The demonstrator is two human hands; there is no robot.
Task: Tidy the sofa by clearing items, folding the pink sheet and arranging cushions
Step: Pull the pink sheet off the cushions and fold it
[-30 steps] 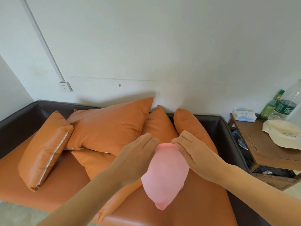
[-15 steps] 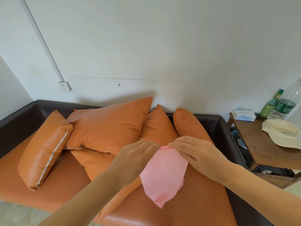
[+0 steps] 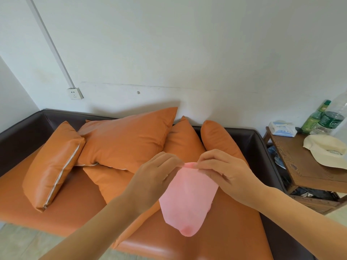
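A small folded pink sheet (image 3: 187,199) hangs in the air over the orange sofa seat (image 3: 225,231). My left hand (image 3: 155,177) and my right hand (image 3: 225,173) pinch its top edge side by side, almost touching. The sheet droops down to a rounded tip. Several orange cushions lie behind my hands: a large one (image 3: 127,137) against the sofa back, one with a white zip (image 3: 54,166) tilted at the left, a flat one (image 3: 110,182) under my left forearm, and two (image 3: 184,139) upright near the right arm of the sofa.
The sofa has a dark brown frame (image 3: 257,147). A wooden side table (image 3: 304,169) stands at the right with a cream cap (image 3: 326,151), a tissue pack (image 3: 281,128) and two green bottles (image 3: 319,119). A wall socket (image 3: 75,93) is at the upper left.
Both hands stayed together on the sheet's top edge. The hanging pink sheet swung and changed shape, its lower end now a rounded tip instead of a pointed corner.
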